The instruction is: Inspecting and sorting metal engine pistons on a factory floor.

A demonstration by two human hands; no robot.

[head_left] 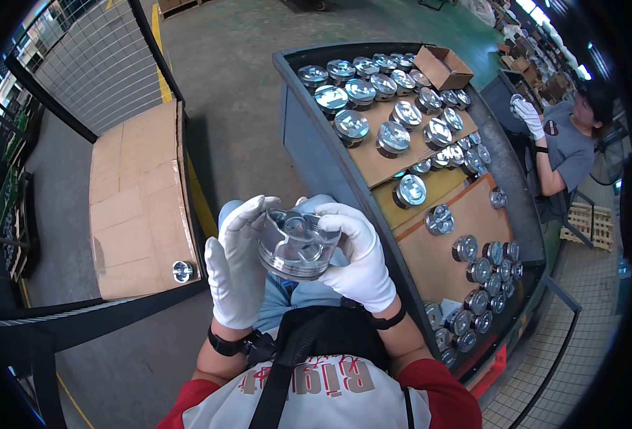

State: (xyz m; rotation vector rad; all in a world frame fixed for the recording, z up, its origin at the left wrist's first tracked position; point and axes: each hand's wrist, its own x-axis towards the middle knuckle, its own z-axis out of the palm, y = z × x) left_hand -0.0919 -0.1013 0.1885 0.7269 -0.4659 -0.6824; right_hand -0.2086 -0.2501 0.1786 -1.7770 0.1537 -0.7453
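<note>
In front of my lap a shiny metal piston (299, 245) is tilted so its hollow side and grooved rim show. My right hand (361, 261), in a white glove, grips it at the right side, thumb low and fingers over the upper edge. My left hand (239, 264), also gloved in white, is held upright at the piston's left with fingers stretched out and thumb apart. Whether its fingertips touch the piston I cannot tell. To my right, many similar pistons (393, 139) stand on cardboard sheets on a grey workbench (316, 136).
A brown open carton (443, 68) sits at the bench's far end. On my left, a single piston (182, 272) lies on a cardboard-covered cart (137, 207) with a wire mesh side (87, 61). Across the bench a co-worker (569, 143) in white gloves handles a similar part.
</note>
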